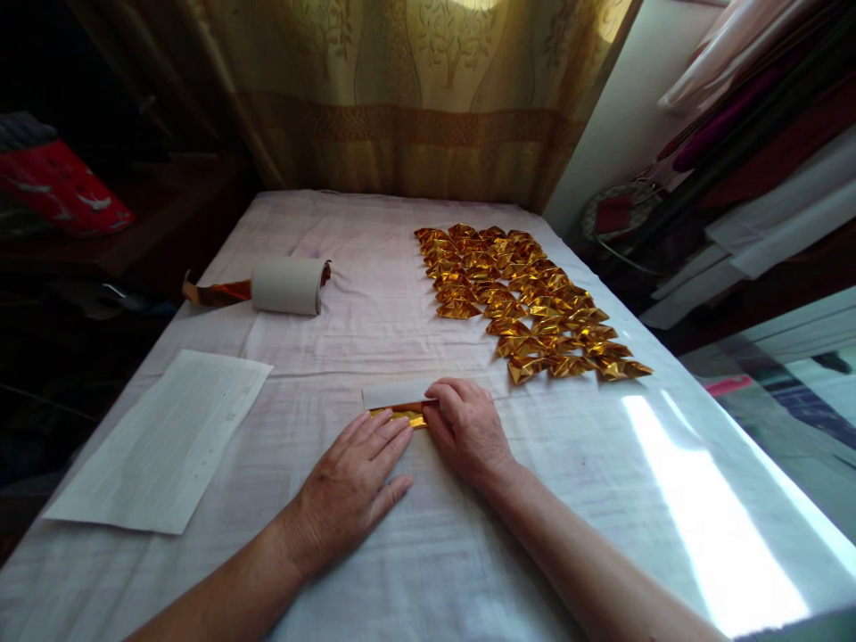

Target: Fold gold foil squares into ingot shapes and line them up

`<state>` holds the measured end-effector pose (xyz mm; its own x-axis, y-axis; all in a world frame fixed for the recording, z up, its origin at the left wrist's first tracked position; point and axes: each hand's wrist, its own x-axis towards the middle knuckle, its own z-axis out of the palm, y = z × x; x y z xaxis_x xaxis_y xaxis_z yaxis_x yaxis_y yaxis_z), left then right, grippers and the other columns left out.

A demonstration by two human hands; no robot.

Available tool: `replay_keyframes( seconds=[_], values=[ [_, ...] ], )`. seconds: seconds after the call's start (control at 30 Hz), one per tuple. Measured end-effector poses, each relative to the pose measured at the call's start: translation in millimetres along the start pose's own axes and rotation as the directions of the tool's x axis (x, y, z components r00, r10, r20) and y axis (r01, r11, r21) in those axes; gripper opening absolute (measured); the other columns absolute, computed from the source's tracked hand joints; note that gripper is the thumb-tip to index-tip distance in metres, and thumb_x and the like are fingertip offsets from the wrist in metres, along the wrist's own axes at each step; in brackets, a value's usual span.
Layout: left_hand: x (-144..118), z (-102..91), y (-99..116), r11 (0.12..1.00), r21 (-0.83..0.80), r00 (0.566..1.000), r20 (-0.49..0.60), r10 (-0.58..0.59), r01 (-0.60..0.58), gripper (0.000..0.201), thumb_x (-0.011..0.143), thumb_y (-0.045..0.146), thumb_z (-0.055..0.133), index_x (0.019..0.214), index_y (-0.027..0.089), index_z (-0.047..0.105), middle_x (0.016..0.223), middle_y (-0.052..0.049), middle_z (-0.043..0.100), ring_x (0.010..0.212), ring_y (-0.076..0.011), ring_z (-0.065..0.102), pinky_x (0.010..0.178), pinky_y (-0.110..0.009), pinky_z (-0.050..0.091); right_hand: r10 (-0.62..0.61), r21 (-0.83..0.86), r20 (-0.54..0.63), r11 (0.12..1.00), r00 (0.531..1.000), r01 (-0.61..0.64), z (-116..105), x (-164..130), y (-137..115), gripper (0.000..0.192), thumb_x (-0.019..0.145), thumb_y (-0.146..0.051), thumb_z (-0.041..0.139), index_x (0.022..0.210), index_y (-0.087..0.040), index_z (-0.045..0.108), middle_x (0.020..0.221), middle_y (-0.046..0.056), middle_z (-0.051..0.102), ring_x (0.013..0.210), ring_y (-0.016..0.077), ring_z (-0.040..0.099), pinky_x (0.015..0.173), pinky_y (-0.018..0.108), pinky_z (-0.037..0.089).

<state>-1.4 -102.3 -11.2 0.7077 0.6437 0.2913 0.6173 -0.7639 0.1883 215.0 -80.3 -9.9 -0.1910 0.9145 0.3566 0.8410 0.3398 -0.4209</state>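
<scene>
A small sheet of gold foil paper, white side up with a gold edge showing, lies on the white cloth in front of me. My left hand rests flat with its fingertips on the sheet's lower gold edge. My right hand pinches and presses the sheet's right end with curled fingers. Beyond my right hand, several folded gold paper pieces lie in rows.
A roll of foil paper with a loose gold tail lies at the left back. A white printed sheet sits at the near left. A curtain hangs behind; stacked fabrics fill the right side.
</scene>
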Motion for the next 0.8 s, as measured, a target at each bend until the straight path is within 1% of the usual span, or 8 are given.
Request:
replay_keyframes(
  seconds=[0.1,0.17,0.23,0.4,0.6,0.67,0.73,0.8],
  values=[
    [0,0.6,0,1.0,-0.008,1.0,0.004,-0.015,0.015,0.048,0.099,0.036,0.047,0.143,0.017,0.049,0.143,-0.01,0.057,0.135,-0.0256,0.049,0.117,-0.046,0.037,-0.013,-0.021,0.017,1.0,1.0,0.013,0,-1,-3,0.017,0.091,-0.03,0.059,0.105,-0.02,0.061,0.108,0.009,0.067,0.098,0.0241,0.059,0.085,0.038,0.039],
    [0,1.3,0,0.999,-0.021,1.0,0.008,-0.025,0.025,0.049,0.099,0.036,0.048,0.144,0.018,0.048,0.144,-0.01,0.056,0.136,-0.0257,0.048,0.117,-0.047,0.036,-0.011,-0.047,0.039,0.999,0.999,0.013,0,0,-6,0.022,0.089,-0.034,0.062,0.106,-0.02,0.06,0.112,0.01,0.066,0.101,0.0255,0.058,0.087,0.039,0.038],
    [0,1.9,-1,0.999,-0.028,1.0,0.008,-0.027,0.027,0.049,0.098,0.036,0.049,0.144,0.018,0.047,0.144,-0.011,0.056,0.135,-0.026,0.049,0.117,-0.047,0.036,0.002,-0.067,0.059,0.998,0.998,0.002,-2,0,-8,0.023,0.088,-0.035,0.063,0.105,-0.02,0.061,0.113,0.01,0.066,0.102,0.026,0.057,0.088,0.04,0.038],
    [0,2.0,-1,0.999,-0.021,1.0,0.001,-0.024,0.024,0.046,0.099,0.036,0.048,0.141,0.017,0.051,0.141,-0.01,0.058,0.134,-0.0256,0.05,0.116,-0.047,0.037,0.018,-0.035,0.095,0.999,0.995,-0.015,-8,-3,-4,0.017,0.09,-0.027,0.059,0.106,-0.022,0.061,0.114,0.008,0.065,0.103,0.0248,0.057,0.088,0.039,0.038],
    [1,1.2,-1,0.999,-0.03,0.999,-0.009,-0.035,0.035,0.044,0.099,0.037,0.048,0.139,0.019,0.053,0.14,-0.01,0.06,0.133,-0.0242,0.051,0.116,-0.045,0.037,0.01,-0.034,0.038,0.999,0.999,-0.009,-9,-10,14,0.022,0.091,-0.017,0.049,0.107,-0.022,0.063,0.115,0.008,0.066,0.104,0.0231,0.059,0.09,0.038,0.042],
    [1,1.5,-1,0.999,-0.025,0.999,-0.018,-0.038,0.038,0.044,0.099,0.039,0.048,0.137,0.02,0.055,0.138,-0.009,0.061,0.132,-0.0243,0.052,0.115,-0.045,0.038,-0.015,-0.052,-0.019,0.999,1.0,0.014,-10,-12,15,0.027,0.091,-0.014,0.046,0.11,-0.021,0.064,0.116,0.01,0.067,0.106,0.0235,0.06,0.091,0.039,0.045],
    [1,1.5,0,0.999,-0.017,0.999,-0.021,-0.037,0.036,0.044,0.098,0.042,0.049,0.136,0.019,0.056,0.137,-0.01,0.061,0.131,-0.0249,0.053,0.114,-0.045,0.039,-0.075,-0.072,-0.061,0.995,0.995,0.071,-11,-15,11,0.033,0.093,-0.014,0.043,0.118,-0.02,0.063,0.125,0.012,0.065,0.115,0.0244,0.058,0.097,0.042,0.045],
    [3,0.7,0,0.999,-0.007,0.999,-0.021,-0.035,0.035,0.046,0.098,0.043,0.05,0.135,0.018,0.056,0.137,-0.011,0.061,0.129,-0.0253,0.054,0.114,-0.045,0.039,-0.18,-0.083,0.008,0.98,0.984,0.18,-12,-18,5,0.039,0.096,-0.016,0.04,0.13,-0.019,0.058,0.138,0.012,0.059,0.129,0.0242,0.051,0.107,0.045,0.04]
  ],
)
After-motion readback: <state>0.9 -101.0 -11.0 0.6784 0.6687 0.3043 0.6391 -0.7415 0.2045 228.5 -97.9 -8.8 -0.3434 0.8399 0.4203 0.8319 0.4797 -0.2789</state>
